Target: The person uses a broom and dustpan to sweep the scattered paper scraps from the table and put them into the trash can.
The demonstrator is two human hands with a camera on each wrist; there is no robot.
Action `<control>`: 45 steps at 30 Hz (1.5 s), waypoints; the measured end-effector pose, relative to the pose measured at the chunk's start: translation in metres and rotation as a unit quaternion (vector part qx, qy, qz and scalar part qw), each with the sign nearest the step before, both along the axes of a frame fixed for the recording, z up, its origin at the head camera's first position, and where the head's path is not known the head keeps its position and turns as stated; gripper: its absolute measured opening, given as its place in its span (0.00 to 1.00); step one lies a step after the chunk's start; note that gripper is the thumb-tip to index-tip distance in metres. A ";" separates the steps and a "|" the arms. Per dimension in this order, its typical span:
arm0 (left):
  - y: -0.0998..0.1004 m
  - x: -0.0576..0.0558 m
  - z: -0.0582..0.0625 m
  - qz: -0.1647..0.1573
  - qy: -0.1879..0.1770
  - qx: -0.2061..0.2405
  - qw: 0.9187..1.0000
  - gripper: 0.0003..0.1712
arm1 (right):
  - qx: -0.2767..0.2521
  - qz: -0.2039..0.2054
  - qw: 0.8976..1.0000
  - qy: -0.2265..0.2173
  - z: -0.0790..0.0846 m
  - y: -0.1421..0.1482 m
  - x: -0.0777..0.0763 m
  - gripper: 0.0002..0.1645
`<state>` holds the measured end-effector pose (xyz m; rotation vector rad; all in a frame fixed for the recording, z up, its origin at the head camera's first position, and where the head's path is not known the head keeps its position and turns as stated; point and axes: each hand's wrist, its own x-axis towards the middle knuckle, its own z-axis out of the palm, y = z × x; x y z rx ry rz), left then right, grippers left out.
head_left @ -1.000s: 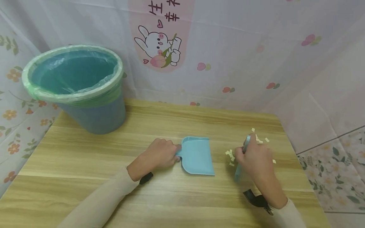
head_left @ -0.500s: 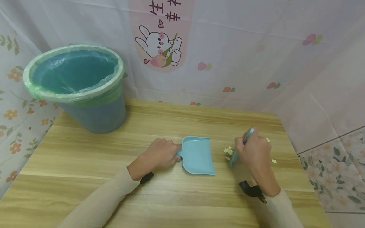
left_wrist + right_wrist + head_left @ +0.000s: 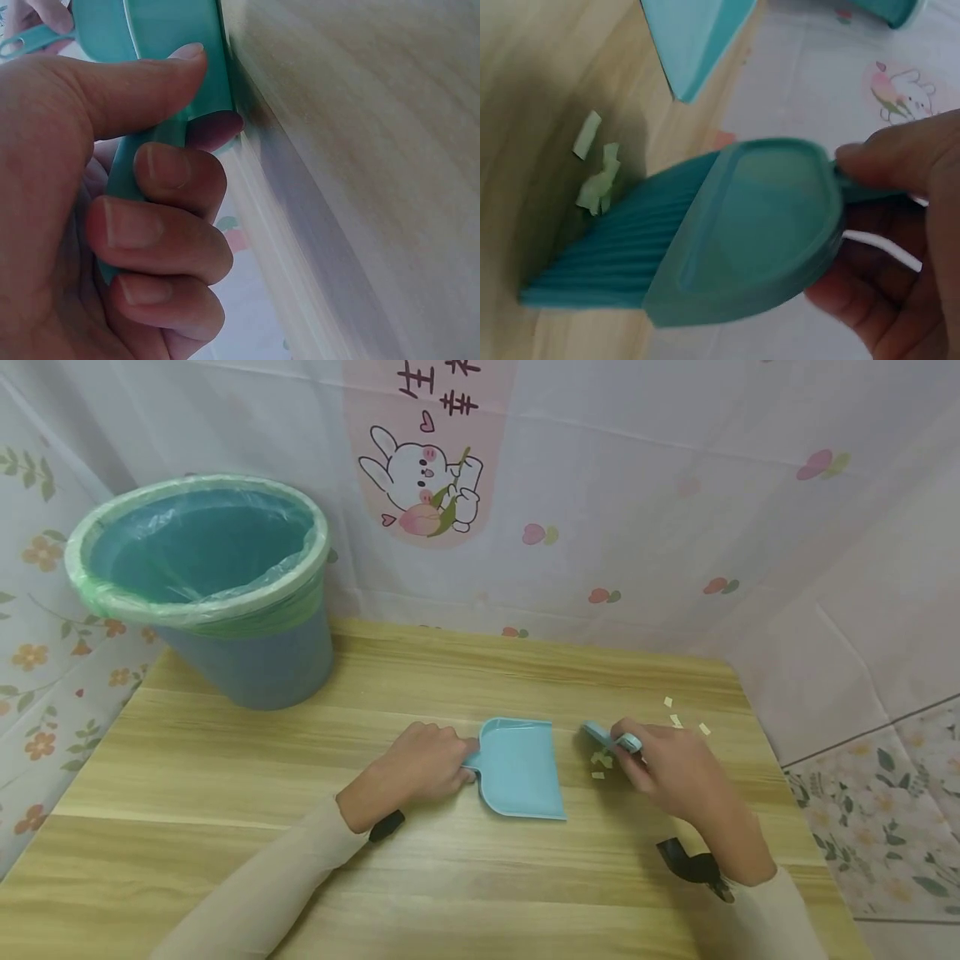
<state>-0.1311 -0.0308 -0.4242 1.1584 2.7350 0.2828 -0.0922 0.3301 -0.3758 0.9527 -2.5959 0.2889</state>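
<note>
A light blue dustpan (image 3: 519, 770) lies on the wooden table, its wide lip facing right. My left hand (image 3: 423, 764) grips its handle, fingers curled round it and thumb along the top in the left wrist view. My right hand (image 3: 678, 768) holds a matching small hand brush (image 3: 757, 217) by the handle, right of the dustpan. In the right wrist view the brush's bristles (image 3: 630, 232) slant down beside a small clump of pale yellow paper scraps (image 3: 600, 180). That clump sits between the brush and the dustpan lip, partly hidden by the brush in the head view.
More pale scraps (image 3: 669, 702) lie beyond my right hand, near the table's right side. A blue bin (image 3: 273, 668) with a green-rimmed plastic liner stands at the back left. Patterned cloth (image 3: 600, 510) hangs behind the wooden table (image 3: 420, 893).
The brush has turned in my right hand; its head now points left, at the far side of the scraps. The scrap clump has shifted slightly left. My left hand and the dustpan stay put.
</note>
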 end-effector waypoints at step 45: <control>0.007 0.001 0.007 -0.003 0.028 -0.050 0.998 0.15 | -0.199 -0.027 0.979 -0.026 -0.017 -0.068 0.006 0.02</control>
